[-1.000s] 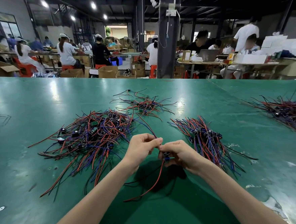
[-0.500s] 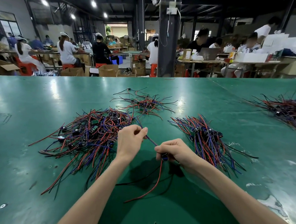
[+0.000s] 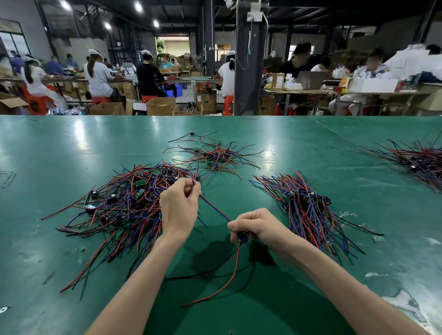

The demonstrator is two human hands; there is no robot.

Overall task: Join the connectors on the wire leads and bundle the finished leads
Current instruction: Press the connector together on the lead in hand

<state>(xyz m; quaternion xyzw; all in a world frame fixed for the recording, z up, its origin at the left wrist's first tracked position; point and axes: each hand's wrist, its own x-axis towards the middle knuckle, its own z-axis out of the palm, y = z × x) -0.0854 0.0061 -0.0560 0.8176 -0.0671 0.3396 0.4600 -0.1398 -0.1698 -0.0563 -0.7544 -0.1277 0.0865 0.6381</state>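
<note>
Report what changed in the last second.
The left hand pulled up and leftward from the right hand, drawing the blue wire straight between them. Both hands kept their pinch; the right kept the connector, red lead dangling. The wire piles stayed put.

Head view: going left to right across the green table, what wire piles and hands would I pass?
Big loose wire pile → left hand → taut lead → right hand → tidier wire bundle → far-right wire pile.
</note>
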